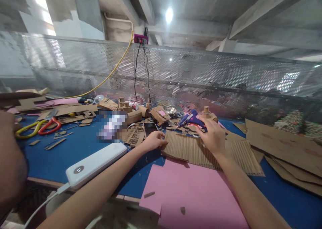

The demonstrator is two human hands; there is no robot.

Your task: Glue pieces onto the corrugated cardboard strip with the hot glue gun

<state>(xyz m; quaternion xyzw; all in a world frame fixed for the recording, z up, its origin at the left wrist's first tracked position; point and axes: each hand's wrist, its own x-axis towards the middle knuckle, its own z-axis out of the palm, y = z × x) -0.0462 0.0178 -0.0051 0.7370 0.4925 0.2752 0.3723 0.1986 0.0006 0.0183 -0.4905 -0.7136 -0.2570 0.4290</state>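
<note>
My left hand [154, 140] pinches the left end of a strip of corrugated cardboard [186, 148], its ridged side facing up. The strip lies partly over a large pink sheet [198, 192] at the table's front. Just behind the strip is a blue hot glue gun [190, 119], its nozzle pointing left and down. My right hand [213, 135] closes its thumb and fingers around the gun's handle, which the hand partly hides. A dark-screened phone [150, 128] lies just beyond my left hand.
A white power bank [97, 164] with a cable lies left of my forearm. Red-handled scissors [49, 125], yellow-handled scissors [30, 129] and cardboard scraps sit farther left. Cardboard sheets [284, 145] are stacked right. Another person's arm [12, 165] is at the left edge. A perforated metal panel [176, 74] stands behind.
</note>
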